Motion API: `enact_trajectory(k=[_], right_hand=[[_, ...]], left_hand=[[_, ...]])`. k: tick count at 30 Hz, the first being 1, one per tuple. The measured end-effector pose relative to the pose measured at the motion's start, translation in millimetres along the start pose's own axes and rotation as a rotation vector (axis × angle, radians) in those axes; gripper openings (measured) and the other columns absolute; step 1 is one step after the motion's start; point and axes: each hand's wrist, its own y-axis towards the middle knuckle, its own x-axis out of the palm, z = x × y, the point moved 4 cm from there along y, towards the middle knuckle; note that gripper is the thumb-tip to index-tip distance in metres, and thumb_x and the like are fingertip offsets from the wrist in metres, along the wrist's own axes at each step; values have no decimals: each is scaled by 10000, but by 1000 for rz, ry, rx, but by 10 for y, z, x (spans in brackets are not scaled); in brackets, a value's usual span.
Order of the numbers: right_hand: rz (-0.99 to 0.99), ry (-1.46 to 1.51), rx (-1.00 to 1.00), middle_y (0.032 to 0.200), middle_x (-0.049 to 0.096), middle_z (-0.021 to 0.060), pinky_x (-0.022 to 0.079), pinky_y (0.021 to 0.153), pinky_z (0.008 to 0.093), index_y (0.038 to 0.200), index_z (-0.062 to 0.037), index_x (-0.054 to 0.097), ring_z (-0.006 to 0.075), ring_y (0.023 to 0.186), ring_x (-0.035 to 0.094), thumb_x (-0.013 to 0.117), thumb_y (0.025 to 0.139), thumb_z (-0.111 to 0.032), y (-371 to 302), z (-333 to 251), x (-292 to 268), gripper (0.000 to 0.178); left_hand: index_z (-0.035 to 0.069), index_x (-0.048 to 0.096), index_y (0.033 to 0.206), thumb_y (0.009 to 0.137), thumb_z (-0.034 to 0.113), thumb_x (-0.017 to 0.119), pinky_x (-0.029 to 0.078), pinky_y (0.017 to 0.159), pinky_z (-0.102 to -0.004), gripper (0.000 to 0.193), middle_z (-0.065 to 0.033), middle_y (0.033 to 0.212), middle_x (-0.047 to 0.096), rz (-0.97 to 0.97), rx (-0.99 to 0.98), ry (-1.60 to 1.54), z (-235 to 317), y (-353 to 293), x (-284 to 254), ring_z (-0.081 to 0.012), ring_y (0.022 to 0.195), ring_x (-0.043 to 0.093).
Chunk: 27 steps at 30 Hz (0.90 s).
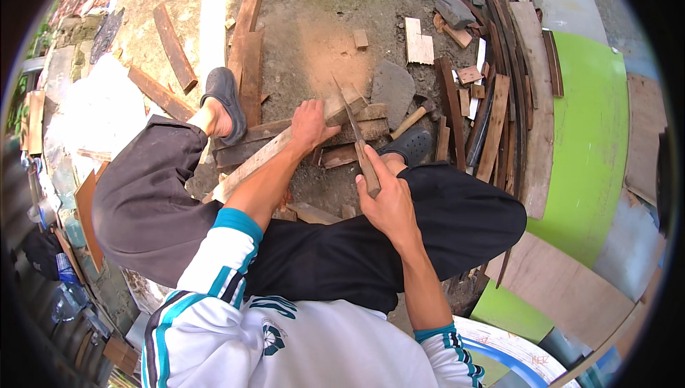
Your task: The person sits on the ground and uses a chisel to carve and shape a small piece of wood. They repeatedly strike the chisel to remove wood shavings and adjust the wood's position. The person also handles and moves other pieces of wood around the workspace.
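Handsaw (pixel 362 156), brown-handled, narrow blade seen edge-on, crossing a pale wooden plank (pixel 258 161) near its far end, plank slanting over stacked timber (pixel 372 129)

My head feed shows bright daylight. White patch (pixel 100 120) at left is blown out; pale strip (pixel 213 17) up top nearly so. I get little detail in the black trousers (pixel 321 263). Fisheye bows the green panel (pixel 589 145); corners black, rim soft.

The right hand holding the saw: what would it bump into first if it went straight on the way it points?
Probably the stacked wood pieces just ahead, where the saw crosses over them. I can't tell how high the right hand is, so it might pass above them instead.
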Motion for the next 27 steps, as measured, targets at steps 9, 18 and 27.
enact_trajectory(k=[9, 18, 27], right_hand=[[-94, -77, -5, 942, 702, 309, 524, 811, 525, 1468, -71, 519, 499, 879, 672, 654, 942, -194, 142, -38, -90, 556], [-81, -26, 81, 1186, 684, 295, 510, 970, 457, 1414, -34, 571, 459, 1148, 641, 681, 935, -207, 99, -22, -160, 521], [32, 148, 169, 1206, 699, 272, 510, 977, 428, 1406, -31, 586, 417, 1146, 668, 679, 930, -232, -182, 305, -368, 525]], left_hand=[[-18, 585, 1176, 722, 425, 860, 517, 965, -447, 692, -192, 1145, 637, -50, -8, 4, -8, 18, 58, -360, 1136, 603], [-18, 534, 1261, 763, 467, 819, 547, 929, -496, 751, -257, 1179, 640, -155, 58, 79, -17, 10, 47, -434, 1129, 639], [-18, 495, 1343, 791, 518, 786, 558, 891, -510, 823, -293, 1140, 639, -372, 258, 285, 236, 197, 70, -465, 1064, 656]])
